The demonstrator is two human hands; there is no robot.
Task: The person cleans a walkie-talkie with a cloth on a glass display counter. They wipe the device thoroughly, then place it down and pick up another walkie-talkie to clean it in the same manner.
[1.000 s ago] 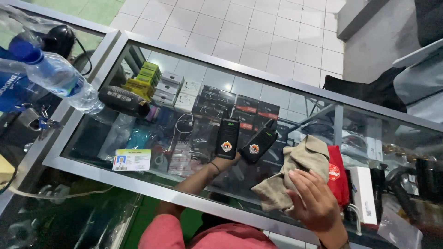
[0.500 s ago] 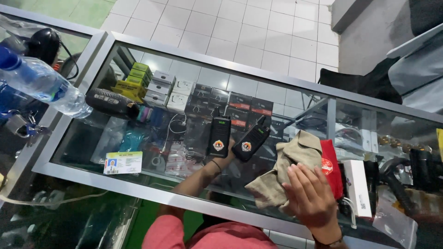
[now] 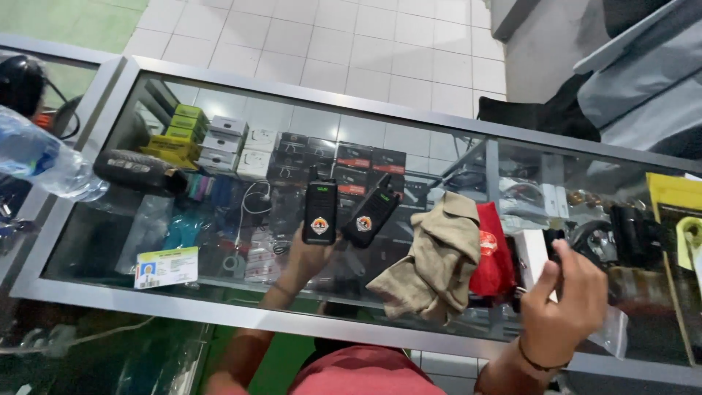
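Note:
My left hand [image 3: 306, 256] reaches inside the glass display case [image 3: 241, 318] and grips a black handheld radio [image 3: 320, 212], holding it upright under the glass top. A second black radio [image 3: 371, 216] leans just right of it. My right hand [image 3: 559, 307] is above the glass at the right, fingers together at a small black item [image 3: 553, 243] beside a white box [image 3: 532, 257]; whether it grips anything is unclear. A beige cloth [image 3: 439, 256] and a red cloth [image 3: 491, 252] lie on the glass left of that hand.
A plastic water bottle [image 3: 36, 157], a black oblong device [image 3: 139, 172] and a card [image 3: 167, 267] lie at the counter's left end. Yellow boxes [image 3: 179, 132], white boxes [image 3: 227, 143] and dark boxes [image 3: 351, 157] fill the case. A yellow package [image 3: 676, 201] is at the right.
My right hand has left the beige cloth and moved right to the white box. My left hand still holds the radio under the glass.

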